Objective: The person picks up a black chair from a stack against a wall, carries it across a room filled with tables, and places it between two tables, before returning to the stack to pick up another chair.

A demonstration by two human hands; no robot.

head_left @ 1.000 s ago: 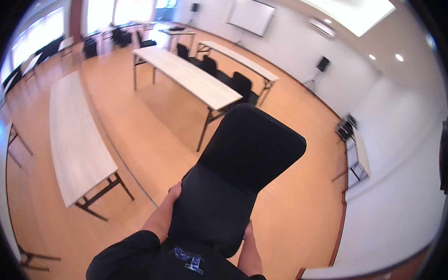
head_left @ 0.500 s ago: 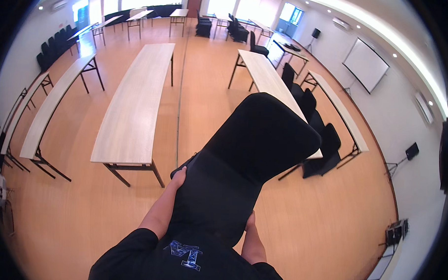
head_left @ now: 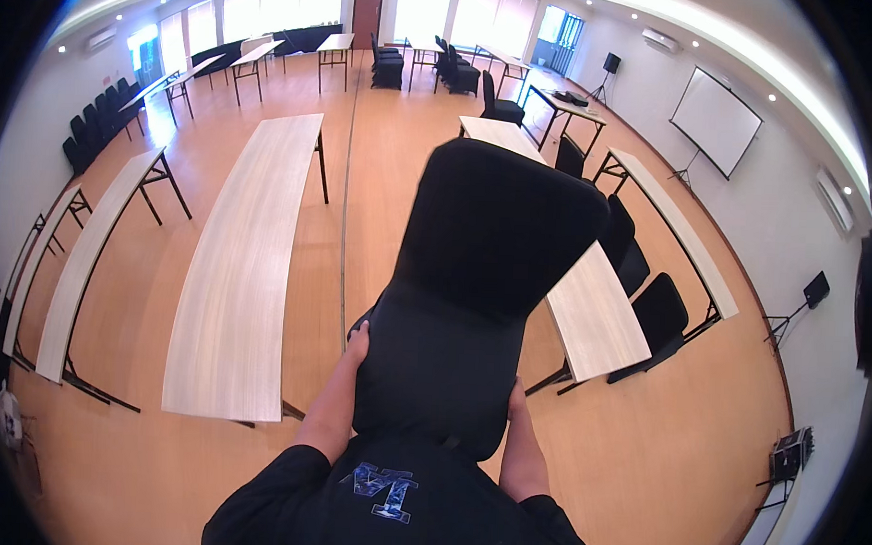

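Left grip: pinching the left edge of the seat, thumb side uppermost, most fingers hidden beneath.
Right grip: closed against the opposite edge, a little nearer the body; cannot tell how far under the fingers reach.
Black chair: held up before the black shirt, seat toward the body, backrest on the far side; in view, between the left counter's right edge and the right counter's near end, hiding part of the latter.
Swing of view: turned leftward over the past second, then advanced; has brought the right counter's near edge out from behind the backrest, with both holds unchanged.
Carry: judged still under way, steady on two sides, chair not yet set down.
Left counter: long, pale-topped, running away from its near edge.
Right counter: near right corner now showing, just beside other black chairs along its right edge.
Floor: orange-toned, crossed lengthwise by a thin dark seam between both counters.
Projection screen: well apart, by the right wall.
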